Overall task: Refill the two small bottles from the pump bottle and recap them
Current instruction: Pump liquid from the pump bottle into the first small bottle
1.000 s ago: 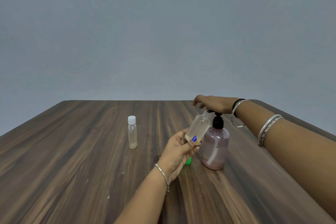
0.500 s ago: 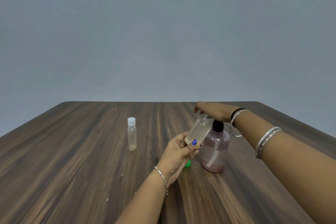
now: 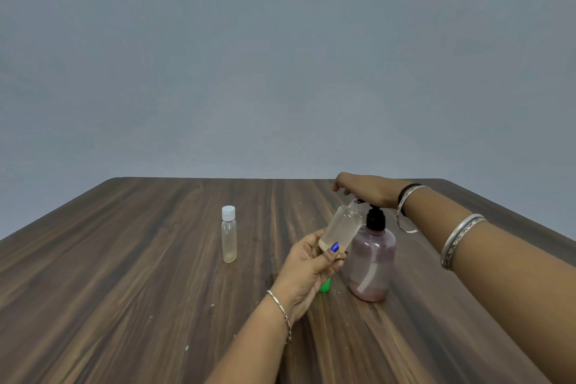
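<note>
My left hand (image 3: 307, 268) grips an uncapped small clear bottle (image 3: 341, 229), tilted with its mouth up against the black nozzle of the pump bottle (image 3: 372, 262). The pump bottle is pinkish and translucent, with a little liquid at its bottom. My right hand (image 3: 364, 188) lies flat on the pump head, fingers stretched out. A second small bottle (image 3: 229, 235) with a white cap stands upright to the left. A green cap (image 3: 325, 285) lies on the table, partly hidden behind my left hand.
All of this sits on a dark wooden table (image 3: 124, 290). Its far edge runs just behind my right hand, against a plain grey wall.
The pump head, pressed down half a second ago, has risen again under my right hand. My left hand keeps the small bottle at the nozzle.
</note>
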A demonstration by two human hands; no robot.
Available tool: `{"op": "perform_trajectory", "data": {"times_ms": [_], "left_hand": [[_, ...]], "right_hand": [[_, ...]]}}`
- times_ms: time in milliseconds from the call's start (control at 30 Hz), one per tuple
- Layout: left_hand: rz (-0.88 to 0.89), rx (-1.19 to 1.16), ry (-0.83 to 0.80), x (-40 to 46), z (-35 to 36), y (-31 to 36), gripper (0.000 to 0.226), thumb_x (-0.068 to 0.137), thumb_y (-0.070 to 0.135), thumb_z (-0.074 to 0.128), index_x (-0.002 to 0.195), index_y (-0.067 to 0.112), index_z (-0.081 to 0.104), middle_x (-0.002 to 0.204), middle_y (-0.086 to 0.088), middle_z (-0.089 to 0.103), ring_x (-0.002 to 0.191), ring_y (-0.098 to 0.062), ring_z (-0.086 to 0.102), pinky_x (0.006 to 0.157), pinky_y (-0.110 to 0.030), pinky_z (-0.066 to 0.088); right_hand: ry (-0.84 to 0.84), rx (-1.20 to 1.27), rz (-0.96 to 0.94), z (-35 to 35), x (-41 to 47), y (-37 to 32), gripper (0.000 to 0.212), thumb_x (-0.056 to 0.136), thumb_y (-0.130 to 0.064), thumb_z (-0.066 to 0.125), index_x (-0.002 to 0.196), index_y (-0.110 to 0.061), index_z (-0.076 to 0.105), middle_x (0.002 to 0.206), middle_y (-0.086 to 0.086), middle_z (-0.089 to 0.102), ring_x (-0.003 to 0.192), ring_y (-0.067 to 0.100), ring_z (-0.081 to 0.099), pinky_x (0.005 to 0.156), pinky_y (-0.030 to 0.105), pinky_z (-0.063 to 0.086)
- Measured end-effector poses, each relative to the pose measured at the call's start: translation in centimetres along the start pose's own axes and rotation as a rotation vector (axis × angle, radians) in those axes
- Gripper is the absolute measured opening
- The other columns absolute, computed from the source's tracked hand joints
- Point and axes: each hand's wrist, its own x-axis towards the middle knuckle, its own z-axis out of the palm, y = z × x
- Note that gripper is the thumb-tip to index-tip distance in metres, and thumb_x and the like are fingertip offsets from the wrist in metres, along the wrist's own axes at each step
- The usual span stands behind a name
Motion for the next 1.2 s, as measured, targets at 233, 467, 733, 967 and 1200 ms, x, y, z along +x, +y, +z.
{"op": "perform_trajectory", "data": {"times_ms": [233, 467, 733, 967, 1200], "left_hand": [[0.000, 0.009, 0.006, 0.1, -0.1, -0.1, 0.034, 0.084, -0.012, 0.052, 0.113, 0.007, 0.056, 0.099, -0.013, 0.066, 0.078, -0.015, 0.066, 0.068, -0.020, 0.057], [-0.006, 0.007, 0.016, 0.3, -0.1, -0.2, 0.038, 0.083, -0.011, 0.054, 0.117, 0.006, 0.053, 0.101, -0.014, 0.065, 0.077, -0.014, 0.067, 0.069, -0.020, 0.057], [-0.016, 0.000, -0.002, 0.3, 0.1, -0.1, 0.034, 0.083, -0.010, 0.054, 0.112, 0.008, 0.056, 0.103, -0.014, 0.065, 0.080, -0.016, 0.067, 0.070, -0.021, 0.057], [-0.021, -0.009, 0.009, 0.0, 0.0, 0.0, 0.032, 0.084, -0.010, 0.053, 0.108, 0.010, 0.056, 0.102, -0.013, 0.066, 0.081, -0.017, 0.065, 0.068, -0.021, 0.057], [-0.014, -0.001, 0.021, -0.2, 0.0, 0.0, 0.033, 0.083, -0.011, 0.053, 0.109, 0.010, 0.057, 0.101, -0.012, 0.066, 0.080, -0.016, 0.066, 0.069, -0.020, 0.057]], "right_hand": [[-0.004, -0.008, 0.022, 0.5, 0.1, 0.3, 0.042, 0.094, -0.036, 0.033, 0.120, -0.011, 0.053, 0.127, 0.013, 0.053, 0.121, 0.031, 0.047, 0.100, 0.036, 0.037], [-0.028, -0.017, 0.012, 0.3, -0.3, 0.1, 0.042, 0.097, -0.035, 0.029, 0.122, -0.011, 0.053, 0.127, 0.014, 0.053, 0.120, 0.030, 0.047, 0.100, 0.037, 0.036], [-0.039, -0.062, 0.006, -0.5, -0.5, -0.5, 0.045, 0.098, -0.036, 0.024, 0.128, -0.010, 0.047, 0.134, 0.016, 0.047, 0.126, 0.033, 0.044, 0.094, 0.036, 0.039], [-0.019, -0.058, 0.020, 0.2, -0.5, -0.3, 0.043, 0.096, -0.037, 0.029, 0.124, -0.013, 0.050, 0.130, 0.013, 0.053, 0.122, 0.031, 0.046, 0.102, 0.037, 0.035], [-0.020, -0.053, 0.003, 0.5, -0.7, -0.2, 0.038, 0.095, -0.032, 0.032, 0.111, -0.009, 0.058, 0.110, 0.008, 0.057, 0.095, 0.020, 0.049, 0.085, 0.031, 0.037]]}}
